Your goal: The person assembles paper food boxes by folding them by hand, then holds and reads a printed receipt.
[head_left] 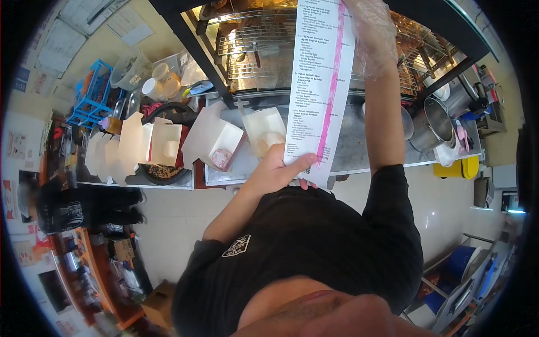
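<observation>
One long white paper receipt (pixel 314 84) — thin, smooth, printed in black, striped with pink — slants from the middle toward 12 o'clock in the head view, its top cut off by the frame. Toward 10 o'clock stand three open card boxes (pixel 227 137), lids flared; toward 2 o'clock sits a round, shiny metal pot (pixel 432 124). Wire racks glow inside the cabinet (pixel 264 53) at 12 o'clock.

The left hand (pixel 281 171), bare, pinches the receipt's lower end, thumb in front and fingers behind. The right hand (pixel 370 36), in crinkled clear plastic, reaches up to its top right edge; whether those fingers grip cannot be told.

A strip of steel counter (pixel 355 140) shows between receipt and right forearm — its front edge passes just below the boxes.
</observation>
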`<state>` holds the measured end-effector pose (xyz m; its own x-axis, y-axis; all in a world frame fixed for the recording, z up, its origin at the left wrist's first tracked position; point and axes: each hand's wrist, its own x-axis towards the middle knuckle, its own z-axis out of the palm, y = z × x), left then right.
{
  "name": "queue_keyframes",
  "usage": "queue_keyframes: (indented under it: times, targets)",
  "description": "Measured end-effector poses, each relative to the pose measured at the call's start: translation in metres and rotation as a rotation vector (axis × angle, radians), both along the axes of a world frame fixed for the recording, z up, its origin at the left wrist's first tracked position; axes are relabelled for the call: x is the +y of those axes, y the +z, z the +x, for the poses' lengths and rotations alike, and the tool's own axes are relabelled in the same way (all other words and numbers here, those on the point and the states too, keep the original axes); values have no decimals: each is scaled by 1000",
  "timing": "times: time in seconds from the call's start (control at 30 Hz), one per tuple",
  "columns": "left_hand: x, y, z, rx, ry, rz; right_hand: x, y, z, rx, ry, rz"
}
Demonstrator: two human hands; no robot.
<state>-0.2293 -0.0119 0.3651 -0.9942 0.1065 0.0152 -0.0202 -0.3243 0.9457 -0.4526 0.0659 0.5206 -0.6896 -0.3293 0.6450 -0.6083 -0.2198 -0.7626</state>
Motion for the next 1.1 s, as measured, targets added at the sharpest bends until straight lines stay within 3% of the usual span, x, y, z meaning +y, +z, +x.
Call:
queue_keyframes:
  times: [0.2, 0.3, 0.5, 0.6, 0.7, 0.8, 1.1]
  targets:
    - [1, 4, 6, -23, -3, 33, -7, 1, -4, -70, 36, -40]
    - [1, 4, 8, -21, 15, 33, -16, 2, 0, -145, 179, -171]
    - [-1, 0, 7, -31, 31, 51, -21, 7, -3, -178, 52, -121]
    - [-2, -5, 7, -24, 40, 60, -21, 2, -21, -219, 258, -151]
    - [0, -11, 6, 18, 86, 20, -22, -6, -43, -53, 94, -28]
    - [1, -15, 6, 43, 99, 5, -24, -15, -58, -130, 172, -81]
    - [12, -21, -3, 60, 75, -7, -1, -1, -38, 40, -131, 92]
